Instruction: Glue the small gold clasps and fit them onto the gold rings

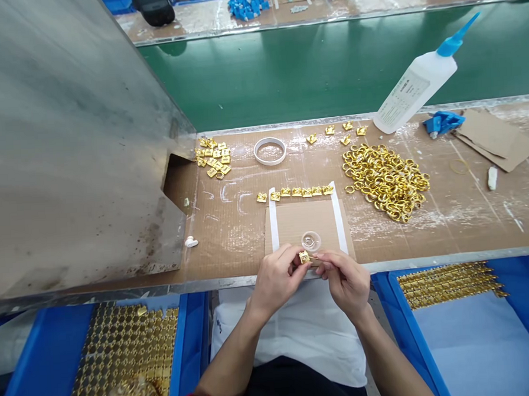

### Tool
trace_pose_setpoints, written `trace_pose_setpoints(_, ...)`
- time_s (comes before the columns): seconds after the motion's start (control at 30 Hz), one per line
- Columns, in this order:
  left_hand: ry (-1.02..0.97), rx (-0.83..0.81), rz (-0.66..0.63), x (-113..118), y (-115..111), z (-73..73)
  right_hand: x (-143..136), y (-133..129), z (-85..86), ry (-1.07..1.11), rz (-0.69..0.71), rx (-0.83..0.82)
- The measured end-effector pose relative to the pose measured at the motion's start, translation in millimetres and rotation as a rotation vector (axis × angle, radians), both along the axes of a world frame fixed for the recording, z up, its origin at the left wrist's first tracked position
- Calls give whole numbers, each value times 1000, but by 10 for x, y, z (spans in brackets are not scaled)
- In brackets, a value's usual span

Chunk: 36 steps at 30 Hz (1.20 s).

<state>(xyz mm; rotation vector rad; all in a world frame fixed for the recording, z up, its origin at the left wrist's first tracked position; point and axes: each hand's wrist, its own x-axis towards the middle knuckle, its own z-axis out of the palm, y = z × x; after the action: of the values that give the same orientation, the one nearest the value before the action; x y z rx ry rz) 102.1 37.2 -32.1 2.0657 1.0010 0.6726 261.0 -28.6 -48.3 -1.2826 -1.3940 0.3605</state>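
Observation:
My left hand [275, 280] pinches a small square gold metal piece [304, 257] between thumb and fingertips, above the front edge of the bench. My right hand [346, 279] is closed beside it, with a thin stick-like thing [314, 258] between thumb and forefinger that reaches toward the piece; its exact kind is too small to tell. Just beyond my fingers sits a small clear round dish [311, 240] on a taped cardboard pad [299, 220]. Along the pad's far edge stands a row of several similar gold pieces [297, 192].
A heap of gold rings [388, 182] lies to the right, near a leaning white bottle [414, 89] with a blue nozzle. More gold pieces [213, 156] and a white tape ring [270, 151] lie left. A metal housing [79, 142] blocks the left side. Blue trays [194, 331] flank me below.

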Motion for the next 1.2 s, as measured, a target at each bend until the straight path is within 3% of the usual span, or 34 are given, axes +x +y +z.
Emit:
trace_pose_setpoints(1.0, -17, -10, -3, -10, -1, -1, -3, 0, -10, 9, 42, 25)
trace_pose_setpoints(1.2, -35, -5, 4, -9, 8, 6, -7, -11, 9, 171, 27, -12)
